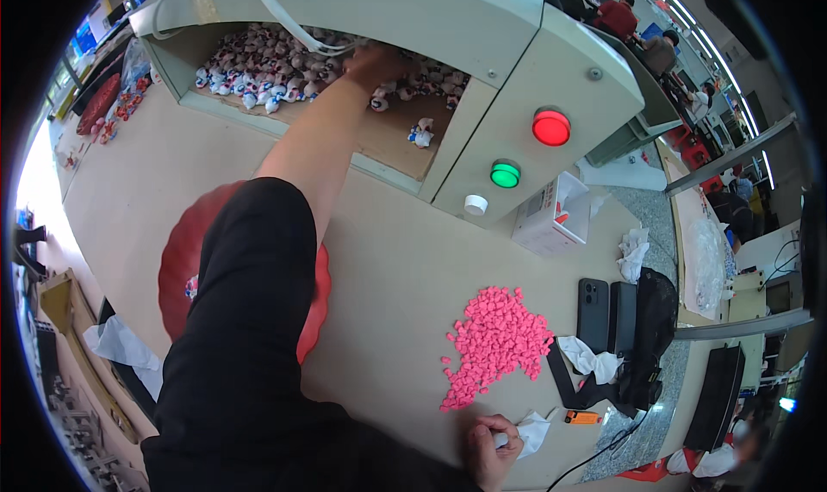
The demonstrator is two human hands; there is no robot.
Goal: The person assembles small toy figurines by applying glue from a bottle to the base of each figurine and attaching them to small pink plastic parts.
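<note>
My left arm, in a black sleeve, stretches across a red scalloped tray (175, 259) into the open bay of a pale machine. Inside the bay, my left hand (379, 64) is among many small white figurines (276, 65) with blue and red marks. Its fingers are in shadow and partly hidden, so their grip does not show. One figurine (420, 133) lies apart at the bay's right. At the lower middle, my right hand (493, 451) is curled around a small white object (500, 439), mostly covered by the fingers. Beyond it spreads a pile of small pink pieces (495, 341).
The machine has a red button (551, 127), a green button (506, 174) and a white knob (475, 205). On the right are a white box (551, 221), a phone (593, 314), a black bag (655, 328) and crumpled tissue (594, 359). An orange lighter (582, 417) lies nearer. People sit farther off.
</note>
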